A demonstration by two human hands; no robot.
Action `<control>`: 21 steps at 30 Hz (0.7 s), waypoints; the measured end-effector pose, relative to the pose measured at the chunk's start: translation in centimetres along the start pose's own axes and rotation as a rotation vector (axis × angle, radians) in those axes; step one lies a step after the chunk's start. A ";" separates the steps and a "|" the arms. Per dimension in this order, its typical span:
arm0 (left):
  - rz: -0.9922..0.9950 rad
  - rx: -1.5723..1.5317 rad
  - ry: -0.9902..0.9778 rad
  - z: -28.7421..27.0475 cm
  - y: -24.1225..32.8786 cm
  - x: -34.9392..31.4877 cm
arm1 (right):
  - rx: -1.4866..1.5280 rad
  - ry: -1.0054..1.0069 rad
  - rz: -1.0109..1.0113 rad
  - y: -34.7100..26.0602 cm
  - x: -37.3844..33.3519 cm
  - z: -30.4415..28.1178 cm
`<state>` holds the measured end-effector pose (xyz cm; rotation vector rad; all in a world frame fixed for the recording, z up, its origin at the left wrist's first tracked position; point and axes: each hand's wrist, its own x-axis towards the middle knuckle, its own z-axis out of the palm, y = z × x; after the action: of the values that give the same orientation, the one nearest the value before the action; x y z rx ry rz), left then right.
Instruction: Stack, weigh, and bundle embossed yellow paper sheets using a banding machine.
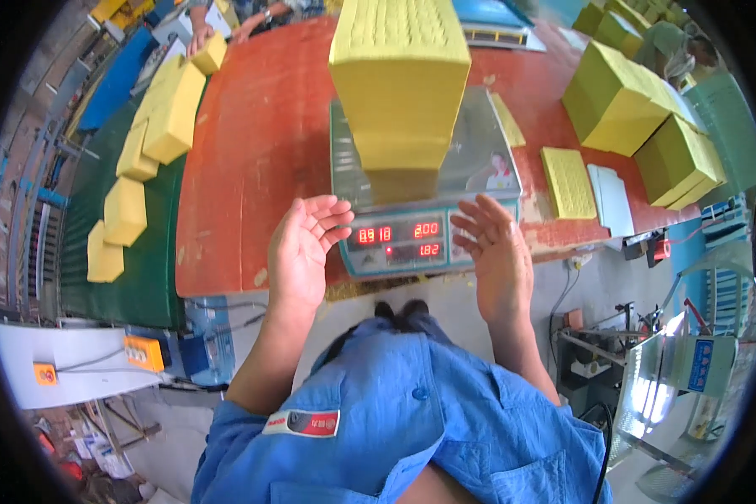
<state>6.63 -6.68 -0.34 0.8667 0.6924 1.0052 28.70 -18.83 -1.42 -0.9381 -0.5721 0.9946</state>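
Note:
A tall block of stacked yellow paper, its top sheet marked with rows of dents, stands on the steel pan of a digital scale. Red digits glow on the scale's display panel at its near side. My left hand hovers by the panel's left end, palm turned inward, fingers apart and slightly curled. At the panel's right end my right hand mirrors it, fingers spread. Neither hand holds anything, and both are clear of the yellow paper.
The scale sits on a worn red table. At left, yellow paper blocks line a green conveyor belt, with another person's hands beyond. More yellow stacks and a thin yellow pad lie right. Metal machinery stands lower right.

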 end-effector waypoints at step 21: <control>-0.085 -0.088 -0.044 6.6 -4.9 9.4 | -0.158 0.299 -0.258 2.8 6.9 1.1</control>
<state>17.74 -1.33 -2.31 0.7743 0.6377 0.9313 29.73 -11.65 -3.32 -1.0985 -0.5080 0.5706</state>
